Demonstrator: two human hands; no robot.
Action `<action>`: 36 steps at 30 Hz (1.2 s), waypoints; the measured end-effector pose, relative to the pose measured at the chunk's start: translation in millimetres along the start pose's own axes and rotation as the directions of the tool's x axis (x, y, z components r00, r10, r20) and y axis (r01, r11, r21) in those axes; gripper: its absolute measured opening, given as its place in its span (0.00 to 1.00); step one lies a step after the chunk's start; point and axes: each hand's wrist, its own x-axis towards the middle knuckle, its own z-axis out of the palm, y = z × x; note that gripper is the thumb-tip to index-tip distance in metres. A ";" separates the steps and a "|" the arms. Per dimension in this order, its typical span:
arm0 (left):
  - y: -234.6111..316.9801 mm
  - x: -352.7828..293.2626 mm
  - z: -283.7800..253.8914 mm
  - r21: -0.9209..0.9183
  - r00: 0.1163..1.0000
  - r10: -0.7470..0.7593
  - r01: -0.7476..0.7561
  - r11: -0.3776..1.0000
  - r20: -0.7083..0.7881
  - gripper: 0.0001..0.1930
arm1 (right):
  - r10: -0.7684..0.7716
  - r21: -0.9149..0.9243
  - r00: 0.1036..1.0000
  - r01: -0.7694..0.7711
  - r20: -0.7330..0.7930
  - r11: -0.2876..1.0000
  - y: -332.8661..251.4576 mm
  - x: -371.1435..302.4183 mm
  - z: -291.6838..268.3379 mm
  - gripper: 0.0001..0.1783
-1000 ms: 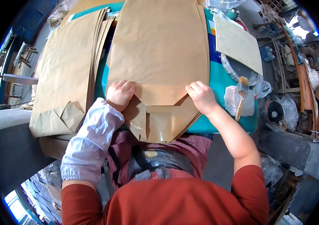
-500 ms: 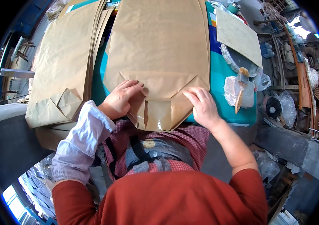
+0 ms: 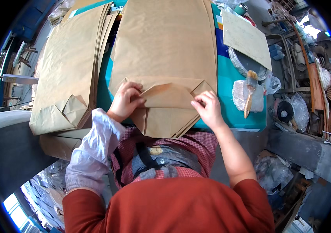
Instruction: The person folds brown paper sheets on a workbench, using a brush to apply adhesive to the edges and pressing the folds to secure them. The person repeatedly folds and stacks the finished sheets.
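Note:
A large brown paper bag (image 3: pixel 165 42) lies flat in front of me, its folded bottom end toward my body. Across that end, a paper flap (image 3: pixel 169 96) is turned up away from me, and its far edge bulges slightly off the sheet. My left hand (image 3: pixel 125 101) pinches the flap's left corner between thumb and fingers. At the opposite corner, my right hand (image 3: pixel 209 109) pinches the paper with bent fingers. Below the flap, the bag's near end overhangs the table edge above my lap, with several paper layers showing.
On the left is a stack of folded paper bags (image 3: pixel 66 66). A teal table covering (image 3: pixel 221 72) shows around the work. To the right, a brush (image 3: pixel 251 91) rests on a plastic-wrapped block (image 3: pixel 237 95), near a round tray (image 3: pixel 238 62) partly under a pale board (image 3: pixel 247 39).
Both hands have folded the near flap up and away from me. It now covers the middle of the bag's end, and the shiny patch seen earlier is out of sight.

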 end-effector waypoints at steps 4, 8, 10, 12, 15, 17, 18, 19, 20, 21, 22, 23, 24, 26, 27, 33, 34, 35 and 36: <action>-9.3 11.8 18.7 0.090 0.970 -0.228 0.235 0.968 -0.084 0.09 | 0.056 0.023 0.998 -0.055 -0.042 0.998 4.9 18.4 20.4 0.10; -1.3 14.9 34.1 0.346 0.961 -0.182 0.246 0.905 -0.208 0.13 | 0.156 -0.077 0.987 -0.158 -0.037 0.984 -0.8 25.1 25.1 0.14; 9.7 29.7 31.1 0.413 0.938 -0.283 0.342 0.844 -0.198 0.16 | 0.238 -0.272 0.970 -0.240 -0.040 0.932 -1.0 40.2 30.6 0.22; 16.7 48.5 30.7 0.519 0.880 -0.454 0.456 0.723 -0.142 0.23 | 0.289 -0.488 0.957 -0.269 -0.037 0.830 -5.6 54.6 39.2 0.27; 42.7 75.2 18.7 0.537 0.723 -0.687 0.606 0.587 -0.066 0.23 | 0.307 -0.540 0.949 -0.293 -0.068 0.789 -7.8 59.1 43.5 0.29; 33.3 60.0 17.9 0.528 0.877 -0.457 0.461 0.713 -0.148 0.23 | 0.306 -0.443 0.949 -0.306 -0.074 0.842 -14.3 57.7 38.1 0.26; 30.1 49.7 18.9 0.532 0.926 -0.327 0.377 0.758 -0.190 0.24 | 0.282 -0.336 0.955 -0.297 -0.094 0.894 -19.8 47.8 33.5 0.24; 46.3 44.5 10.4 0.470 0.903 -0.418 0.413 0.780 -0.100 0.26 | 0.263 -0.224 0.957 -0.284 -0.120 0.932 -25.4 37.8 28.7 0.22; 50.2 34.9 9.9 0.493 0.974 -0.220 0.214 0.843 -0.046 0.28 | 0.149 -0.273 0.984 -0.171 -0.099 0.947 -35.9 26.5 26.2 0.18; 50.8 26.2 10.0 0.504 1.000 -0.014 0.005 0.863 0.014 0.30 | -0.023 -0.284 0.999 0.013 -0.030 0.959 -42.9 24.3 31.0 0.23; 51.2 20.4 13.5 0.496 0.978 0.195 -0.207 0.843 0.078 0.33 | -0.188 -0.287 0.981 0.192 0.040 0.939 -51.1 21.9 36.6 0.31; 48.1 17.9 24.3 0.402 0.969 0.124 -0.202 0.893 0.212 0.42 | -0.195 -0.319 0.967 0.240 0.167 0.917 -57.5 22.0 48.9 0.39; 37.1 12.5 39.5 0.489 0.966 0.064 -0.184 0.853 0.251 0.44 | -0.193 -0.343 0.937 0.290 0.291 0.893 -60.1 20.2 61.7 0.47; 37.1 13.7 39.8 0.492 0.959 -0.029 -0.119 0.863 0.282 0.46 | -0.107 -0.403 0.949 0.225 0.296 0.887 -57.4 20.0 64.8 0.52; 35.0 15.0 37.3 0.515 0.961 -0.056 -0.095 0.852 0.269 0.47 | -0.051 -0.398 0.962 0.160 0.269 0.904 -52.3 17.9 56.4 0.52; 88.4 41.0 31.6 0.873 0.793 -0.491 -0.103 0.477 0.362 0.49 | -0.094 -0.092 0.984 0.108 0.149 0.990 -36.3 27.0 21.2 0.41; 94.2 36.7 39.1 0.943 0.837 -0.470 -0.149 0.297 0.280 0.48 | -0.099 -0.022 0.995 0.100 0.028 0.995 -43.4 31.8 13.7 0.38; 102.6 30.9 45.9 0.881 0.937 -0.234 -0.130 0.454 0.258 0.43 | -0.087 0.049 0.993 0.091 -0.086 0.995 -51.5 31.2 2.1 0.36; 100.0 36.1 48.2 0.772 0.968 0.043 -0.223 0.595 0.247 0.35 | -0.093 0.033 0.985 0.099 -0.148 0.995 -58.9 34.5 -8.1 0.32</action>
